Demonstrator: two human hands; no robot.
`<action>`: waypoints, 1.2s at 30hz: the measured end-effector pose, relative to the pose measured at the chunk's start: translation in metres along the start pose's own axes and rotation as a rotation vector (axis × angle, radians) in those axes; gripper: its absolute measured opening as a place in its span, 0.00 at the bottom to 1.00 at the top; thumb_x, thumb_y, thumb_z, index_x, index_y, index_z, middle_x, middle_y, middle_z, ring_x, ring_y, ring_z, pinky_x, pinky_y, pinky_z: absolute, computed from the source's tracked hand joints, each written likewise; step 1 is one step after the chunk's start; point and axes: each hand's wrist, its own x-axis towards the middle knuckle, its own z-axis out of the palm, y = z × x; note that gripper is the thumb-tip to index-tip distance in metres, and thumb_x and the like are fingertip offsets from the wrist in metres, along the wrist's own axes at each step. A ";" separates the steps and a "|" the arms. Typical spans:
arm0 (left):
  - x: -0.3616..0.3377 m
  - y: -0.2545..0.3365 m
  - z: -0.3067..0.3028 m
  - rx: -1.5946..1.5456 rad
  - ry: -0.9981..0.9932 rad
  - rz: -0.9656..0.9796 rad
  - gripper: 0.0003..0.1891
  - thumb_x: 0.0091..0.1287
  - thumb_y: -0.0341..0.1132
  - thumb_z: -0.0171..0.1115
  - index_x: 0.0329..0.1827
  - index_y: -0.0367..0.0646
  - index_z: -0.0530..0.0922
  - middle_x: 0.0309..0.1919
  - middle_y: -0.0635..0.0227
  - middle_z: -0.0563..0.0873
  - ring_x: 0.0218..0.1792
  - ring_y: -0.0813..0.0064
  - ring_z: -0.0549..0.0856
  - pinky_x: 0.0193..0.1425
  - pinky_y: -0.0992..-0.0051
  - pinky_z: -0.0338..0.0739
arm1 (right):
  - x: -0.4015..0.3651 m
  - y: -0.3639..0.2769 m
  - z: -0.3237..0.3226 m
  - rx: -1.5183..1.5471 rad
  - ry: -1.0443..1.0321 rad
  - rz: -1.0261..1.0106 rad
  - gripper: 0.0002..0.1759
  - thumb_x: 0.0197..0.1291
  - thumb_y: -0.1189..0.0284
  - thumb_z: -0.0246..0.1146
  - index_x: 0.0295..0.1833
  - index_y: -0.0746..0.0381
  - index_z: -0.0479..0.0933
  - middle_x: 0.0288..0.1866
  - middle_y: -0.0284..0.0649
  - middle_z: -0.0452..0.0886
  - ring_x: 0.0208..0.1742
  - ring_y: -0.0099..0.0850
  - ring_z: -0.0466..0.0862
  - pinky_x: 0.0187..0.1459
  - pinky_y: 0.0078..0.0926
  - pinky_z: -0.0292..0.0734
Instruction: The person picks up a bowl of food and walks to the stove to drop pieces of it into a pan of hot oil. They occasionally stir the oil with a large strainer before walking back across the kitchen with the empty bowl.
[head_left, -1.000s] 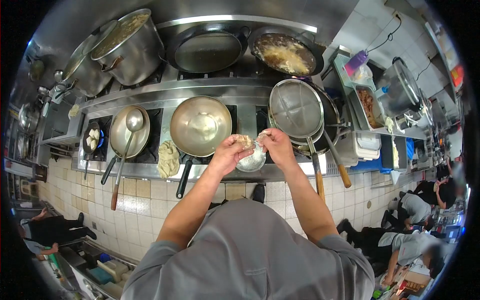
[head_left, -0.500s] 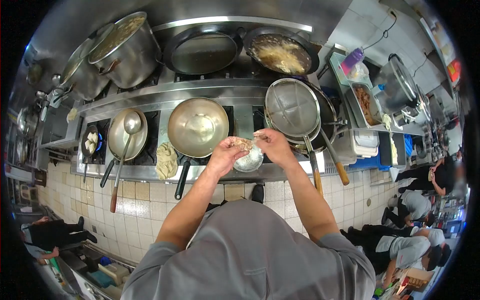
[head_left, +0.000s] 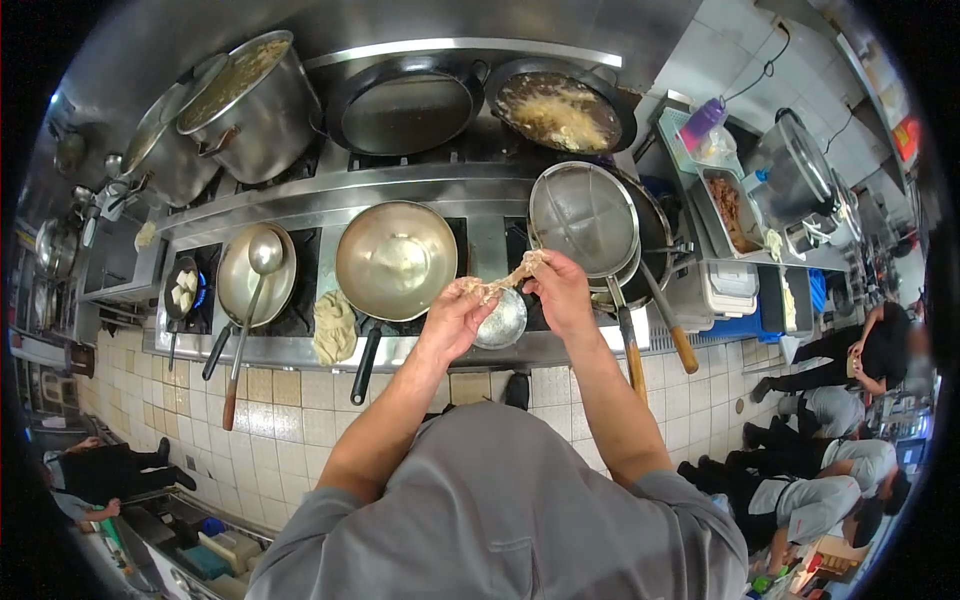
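Observation:
My left hand point(head_left: 456, 320) and my right hand point(head_left: 561, 290) pinch the two ends of a pale, powder-coated strip of what looks like raw meat point(head_left: 507, 286). It is stretched between them. Right below it, near the stove's front edge, is a round bowl point(head_left: 502, 322) with whitish contents. Left of my hands sits a wok point(head_left: 397, 250) with a black handle. A wire-mesh strainer point(head_left: 583, 215) with a wooden handle lies close beyond my right hand. At the back burner, food bubbles in oil in a dark wok point(head_left: 560, 112).
Two tall stockpots point(head_left: 255, 125) and a wide black pan point(head_left: 405, 110) stand at the back. A ladle point(head_left: 265, 250) rests in a pan at left; a lit burner heats a small pan point(head_left: 181, 288). A folded cloth point(head_left: 334, 327) lies on the front edge. Several co-workers point(head_left: 815, 505) are at right.
The strip, bunched between my hands before, is now drawn out longer. My right hand has moved slightly right and my left hand slightly down.

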 end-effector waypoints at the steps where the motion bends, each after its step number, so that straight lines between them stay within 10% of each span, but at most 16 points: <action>1: 0.001 -0.001 -0.001 0.001 -0.003 -0.002 0.04 0.75 0.25 0.57 0.49 0.38 0.75 0.46 0.60 0.84 0.53 0.67 0.86 0.62 0.72 0.83 | 0.000 0.000 -0.001 -0.010 0.008 -0.014 0.09 0.68 0.79 0.59 0.51 0.67 0.81 0.42 0.36 0.85 0.37 0.22 0.82 0.38 0.21 0.79; 22: -0.009 0.003 -0.032 0.199 0.034 -0.122 0.11 0.75 0.27 0.58 0.57 0.40 0.72 0.53 0.56 0.83 0.55 0.60 0.85 0.60 0.64 0.85 | 0.076 -0.068 -0.046 0.015 0.162 -0.093 0.13 0.72 0.77 0.57 0.57 0.71 0.79 0.44 0.41 0.84 0.38 0.31 0.87 0.43 0.28 0.86; 27: -0.017 0.013 -0.027 0.245 0.075 -0.107 0.11 0.75 0.27 0.58 0.57 0.40 0.72 0.50 0.56 0.85 0.52 0.62 0.87 0.57 0.65 0.85 | 0.186 -0.094 -0.049 -0.485 0.290 -0.404 0.11 0.68 0.74 0.61 0.52 0.68 0.80 0.40 0.47 0.86 0.39 0.38 0.88 0.45 0.34 0.83; 29: -0.021 0.018 -0.022 0.274 0.082 -0.093 0.09 0.76 0.30 0.59 0.55 0.41 0.73 0.49 0.56 0.86 0.52 0.63 0.88 0.57 0.65 0.85 | 0.242 -0.089 -0.064 -1.262 0.417 -0.624 0.12 0.60 0.70 0.65 0.43 0.67 0.83 0.36 0.54 0.86 0.38 0.50 0.87 0.45 0.40 0.82; 36: -0.034 0.044 -0.002 0.219 0.130 -0.050 0.10 0.79 0.38 0.55 0.56 0.43 0.73 0.50 0.53 0.87 0.53 0.63 0.88 0.56 0.66 0.86 | 0.324 -0.070 -0.049 -1.692 0.093 -0.671 0.09 0.52 0.72 0.60 0.33 0.64 0.85 0.39 0.56 0.86 0.45 0.55 0.85 0.50 0.45 0.80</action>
